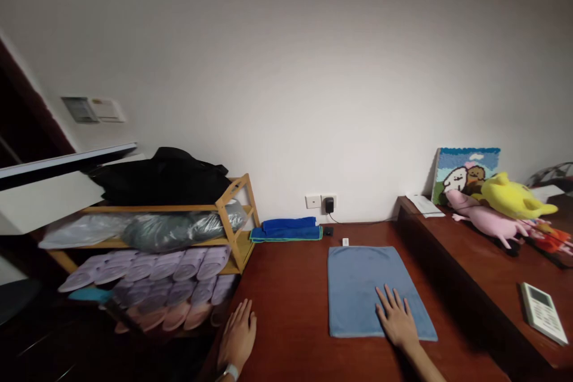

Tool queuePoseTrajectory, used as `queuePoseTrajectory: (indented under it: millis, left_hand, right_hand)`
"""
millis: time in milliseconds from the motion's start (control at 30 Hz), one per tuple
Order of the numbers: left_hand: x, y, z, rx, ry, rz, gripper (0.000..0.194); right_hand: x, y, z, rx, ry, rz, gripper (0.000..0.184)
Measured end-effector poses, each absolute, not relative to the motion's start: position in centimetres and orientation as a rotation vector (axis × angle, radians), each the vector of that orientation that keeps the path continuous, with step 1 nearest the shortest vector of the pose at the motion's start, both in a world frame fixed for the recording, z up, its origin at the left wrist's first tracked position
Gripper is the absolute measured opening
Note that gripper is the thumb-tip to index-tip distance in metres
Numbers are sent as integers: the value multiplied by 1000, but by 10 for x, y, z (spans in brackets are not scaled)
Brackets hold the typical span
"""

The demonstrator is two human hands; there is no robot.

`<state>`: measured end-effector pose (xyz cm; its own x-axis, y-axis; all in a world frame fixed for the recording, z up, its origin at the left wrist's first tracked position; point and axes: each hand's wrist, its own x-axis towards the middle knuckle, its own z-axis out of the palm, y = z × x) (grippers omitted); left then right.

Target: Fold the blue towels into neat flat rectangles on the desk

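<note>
My right hand [397, 319] rests palm down near the 4 o'clock corner of a blue cloth [358, 292], open, fingers fanned over the fabric. The cloth lies spread on a red-brown wooden table [286, 298]. My left hand [239, 332], a pale band [231, 371] at its wrist, is open too, fingers together, at the table's edge between the cloth's 8 and 9 o'clock. Folded blue towels [289, 231] sit at 10 o'clock against the wall; a black plug adapter [329, 205] fills a socket at 11. Yellow [510, 194] and pink plush toys [486, 216] lie at 2 o'clock, a white remote control [544, 313] at 3. Toward 9 stands a wooden rack [224, 221] of lilac slippers [166, 267].
</note>
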<state>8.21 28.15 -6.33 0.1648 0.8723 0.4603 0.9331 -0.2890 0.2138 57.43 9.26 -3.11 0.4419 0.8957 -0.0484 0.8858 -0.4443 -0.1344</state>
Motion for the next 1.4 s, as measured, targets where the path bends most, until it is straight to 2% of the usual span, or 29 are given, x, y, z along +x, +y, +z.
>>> queuePoseTrajectory:
  millis: [200, 333, 433, 667, 1167, 1400]
  left_hand:
    - [79, 285, -71, -2293, -1830, -834, 59]
    - [79, 282, -67, -2305, -1844, -838, 56]
    - [81, 279, -62, -2308, -1857, -829, 56]
    - [84, 277, -59, -2306, -1885, -796, 56]
    - [74, 281, -72, -2301, -1785, -747, 58]
    - [80, 279, -67, -2298, -1804, -684, 59]
  right_hand:
    - [654, 153, -27, -2631, -1670, 188, 63]
    - [677, 187, -13, -2773, -1651, 316, 64]
    - [664, 194, -12, -2774, -1641, 254, 63]
    - [621, 168, -45, -2700, -1486, 103, 66]
    - [666, 212, -41, -2724, -1560, 116, 63]
    - [621, 170, -42, -2739, -1528, 123, 62]
